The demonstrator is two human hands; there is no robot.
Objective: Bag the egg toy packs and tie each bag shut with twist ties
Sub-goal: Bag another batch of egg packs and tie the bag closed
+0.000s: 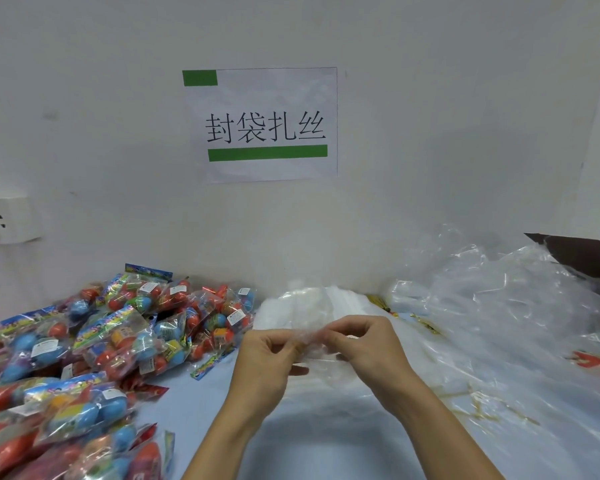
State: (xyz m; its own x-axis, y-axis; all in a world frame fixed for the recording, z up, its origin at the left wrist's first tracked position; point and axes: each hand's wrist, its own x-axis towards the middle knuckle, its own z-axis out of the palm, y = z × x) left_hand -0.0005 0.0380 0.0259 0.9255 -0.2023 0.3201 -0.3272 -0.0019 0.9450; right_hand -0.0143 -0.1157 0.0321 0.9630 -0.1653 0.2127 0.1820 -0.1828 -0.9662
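Note:
Both hands meet above the table's middle and pinch the edge of one clear plastic bag (313, 341) between them. My left hand (269, 355) pinches its left side with thumb and fingers, and my right hand (364, 344) pinches its right side. The bag looks empty and hangs slack below the fingers. A large heap of egg toy packs (94, 344), with red and blue eggs under colourful header cards, covers the table's left side. Thin gold twist ties (478, 407) lie scattered at the right on the plastic.
A stack of clear bags (312, 303) lies behind my hands by the wall. Loose crumpled plastic sheeting (499, 306) fills the right side. A paper sign (264, 126) hangs on the wall, a socket (4, 216) is at left, a dark box corner (582, 258) at right.

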